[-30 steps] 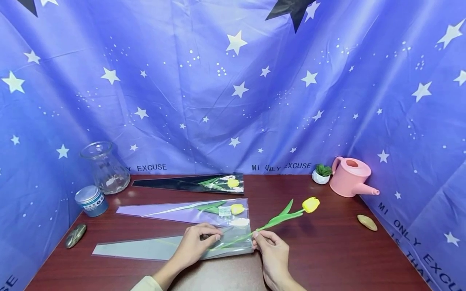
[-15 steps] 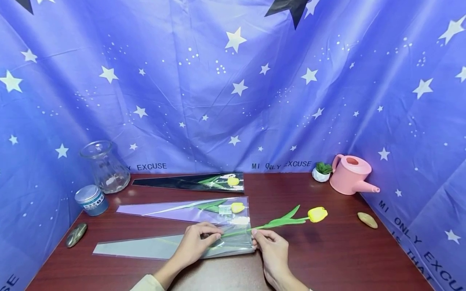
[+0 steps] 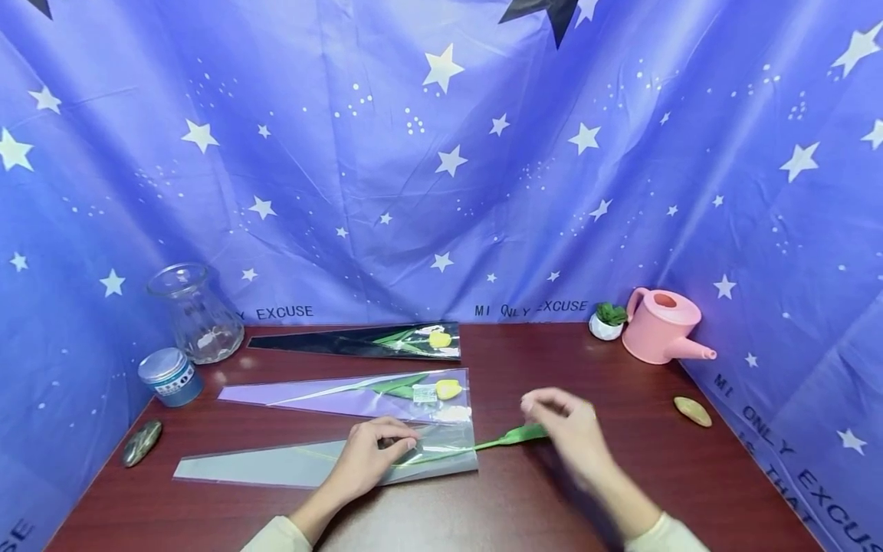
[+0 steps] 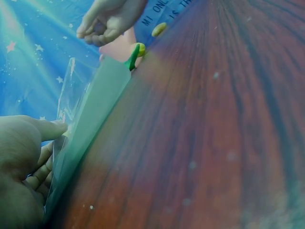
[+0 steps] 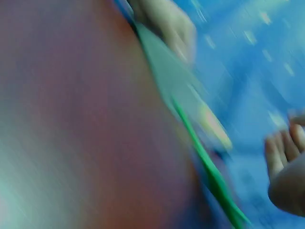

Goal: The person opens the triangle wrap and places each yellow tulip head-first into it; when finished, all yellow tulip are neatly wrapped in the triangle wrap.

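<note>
My left hand (image 3: 369,460) pinches the clear front film of a grey flower sleeve (image 3: 255,468), thumb on one side and fingers on the other in the left wrist view. A yellow tulip's stem runs into the sleeve's wide mouth, while its green leaf (image 3: 520,435) sticks out to the right. My right hand (image 3: 576,437) hovers above the leaf with loosely bent fingers and nothing in them; it hides the bloom in the head view. The yellow bloom (image 4: 140,49) shows in the left wrist view. The right wrist view is blurred.
Behind lie a purple sleeve (image 3: 248,395) and a black sleeve (image 3: 310,344), each with a yellow tulip. A glass vase (image 3: 207,330), blue jar (image 3: 172,379) and dark stone (image 3: 142,443) stand left. Right are a potted succulent (image 3: 607,322), pink watering can (image 3: 655,330) and tan stone (image 3: 692,411).
My right hand has left the sleeve's mouth and moved right, over the tulip's leaf. The tulip has dropped lower, with its stem inside the sleeve. My left hand keeps its place.
</note>
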Tool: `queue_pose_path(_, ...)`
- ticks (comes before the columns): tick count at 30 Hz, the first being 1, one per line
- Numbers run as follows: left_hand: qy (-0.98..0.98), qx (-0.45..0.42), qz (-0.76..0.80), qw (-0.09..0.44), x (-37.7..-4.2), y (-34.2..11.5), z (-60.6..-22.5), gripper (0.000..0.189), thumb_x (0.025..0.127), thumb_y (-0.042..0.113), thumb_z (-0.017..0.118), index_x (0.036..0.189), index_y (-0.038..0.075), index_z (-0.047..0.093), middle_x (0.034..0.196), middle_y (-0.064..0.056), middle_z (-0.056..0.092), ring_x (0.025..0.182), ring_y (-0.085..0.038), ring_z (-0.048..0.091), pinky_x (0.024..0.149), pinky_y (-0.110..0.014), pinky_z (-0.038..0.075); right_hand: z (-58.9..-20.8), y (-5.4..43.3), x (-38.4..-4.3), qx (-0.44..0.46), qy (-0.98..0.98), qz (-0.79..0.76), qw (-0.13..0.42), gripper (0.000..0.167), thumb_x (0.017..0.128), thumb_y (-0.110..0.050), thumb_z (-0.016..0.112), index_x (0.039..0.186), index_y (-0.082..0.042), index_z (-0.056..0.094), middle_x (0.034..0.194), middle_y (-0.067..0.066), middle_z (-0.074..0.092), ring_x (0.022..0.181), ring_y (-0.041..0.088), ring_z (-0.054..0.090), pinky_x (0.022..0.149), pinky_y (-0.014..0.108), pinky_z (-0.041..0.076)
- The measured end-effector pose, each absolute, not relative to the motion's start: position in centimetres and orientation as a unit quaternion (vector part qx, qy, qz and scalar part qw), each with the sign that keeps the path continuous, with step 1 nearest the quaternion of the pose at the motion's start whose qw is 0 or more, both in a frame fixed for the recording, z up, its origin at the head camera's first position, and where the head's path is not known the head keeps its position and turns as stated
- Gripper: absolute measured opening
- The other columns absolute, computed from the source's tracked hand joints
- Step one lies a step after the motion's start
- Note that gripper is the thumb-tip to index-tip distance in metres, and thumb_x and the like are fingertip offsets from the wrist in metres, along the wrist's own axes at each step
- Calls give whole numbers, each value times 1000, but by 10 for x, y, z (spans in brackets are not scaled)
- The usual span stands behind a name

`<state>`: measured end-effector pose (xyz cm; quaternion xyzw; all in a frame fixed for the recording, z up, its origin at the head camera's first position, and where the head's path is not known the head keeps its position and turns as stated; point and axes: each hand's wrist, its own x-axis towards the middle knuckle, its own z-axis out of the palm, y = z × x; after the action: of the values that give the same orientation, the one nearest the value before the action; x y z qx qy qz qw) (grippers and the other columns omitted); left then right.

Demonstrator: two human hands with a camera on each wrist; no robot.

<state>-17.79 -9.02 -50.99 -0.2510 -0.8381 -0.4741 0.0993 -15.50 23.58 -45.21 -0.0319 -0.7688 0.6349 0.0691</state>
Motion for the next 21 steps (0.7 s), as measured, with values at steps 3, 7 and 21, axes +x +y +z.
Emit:
queue_pose_path(3, -838, -249, -475, 97, -179, -91, -510, 10, 88, 15, 81, 97, 20, 84, 93, 10, 77, 75, 5, 57, 64, -17, 48, -444, 281, -176, 25, -824, 561, 69, 29, 94, -18, 76, 114, 3, 74, 99, 1, 78, 89, 3, 68, 79, 21, 55)
queue_pose_path(7, -840, -249, -474, 89, -179, -92, -510, 10, 89, 15, 80, 97, 19, 84, 94, 10, 77, 75, 5, 57, 65, -17, 48, -449, 323, -193, 68, -858, 508, 38, 31, 95, -17, 75, 118, 3, 72, 114, 15, 76, 95, -2, 67, 82, 17, 54)
queue_pose_path(21, -842, -245, -473, 83, -178, -92, -507, 10, 89, 16, 80, 97, 21, 84, 93, 10, 77, 75, 5, 57, 65, -17, 48, -480, 353, -210, 130, -855, 500, -49, 23, 91, -14, 78, 109, -1, 75, 102, 8, 77, 89, 1, 68, 75, 20, 56)
